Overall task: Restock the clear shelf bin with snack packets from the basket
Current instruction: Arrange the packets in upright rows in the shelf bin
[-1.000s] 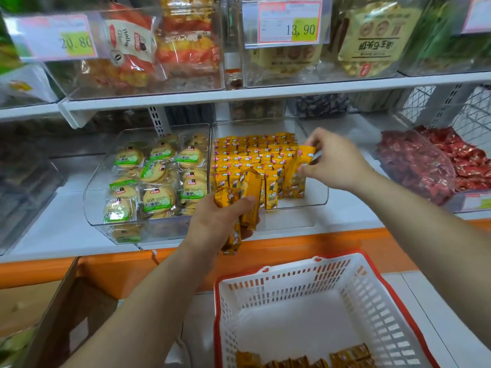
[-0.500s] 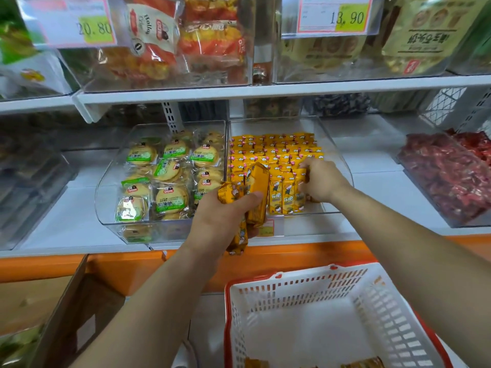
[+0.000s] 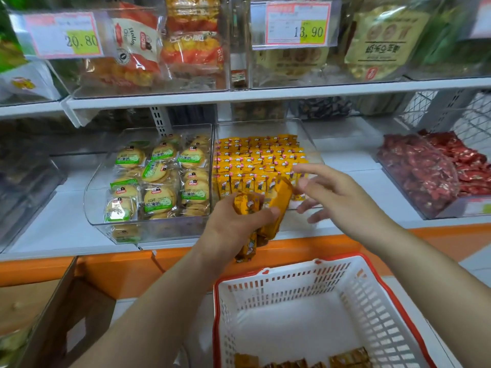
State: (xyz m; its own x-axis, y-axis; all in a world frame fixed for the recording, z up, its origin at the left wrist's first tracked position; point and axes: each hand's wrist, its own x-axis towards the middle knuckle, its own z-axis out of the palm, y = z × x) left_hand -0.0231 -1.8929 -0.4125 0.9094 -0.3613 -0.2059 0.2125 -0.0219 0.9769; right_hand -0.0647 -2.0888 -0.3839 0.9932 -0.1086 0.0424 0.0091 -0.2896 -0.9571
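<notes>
The clear shelf bin (image 3: 309,140) on the lower shelf holds tidy rows of small yellow snack packets (image 3: 255,158). My left hand (image 3: 233,227) grips a bunch of the same yellow packets (image 3: 268,208) just in front of the bin's front edge. My right hand (image 3: 329,192) hovers to the right of that bunch with fingers spread and holds nothing. Below, the white basket with a red rim (image 3: 265,274) has a few packets (image 3: 348,357) lying at its near end.
A second clear bin of round green-labelled biscuits (image 3: 159,179) stands to the left. Red-wrapped sweets (image 3: 425,168) fill a bin at the right. An upper shelf (image 3: 239,95) with price tags overhangs. A cardboard box (image 3: 66,314) sits at the lower left.
My right hand has left the packet it placed in the bin, drawn back and opened beside the bunch in my left hand. The left hand has stayed put.
</notes>
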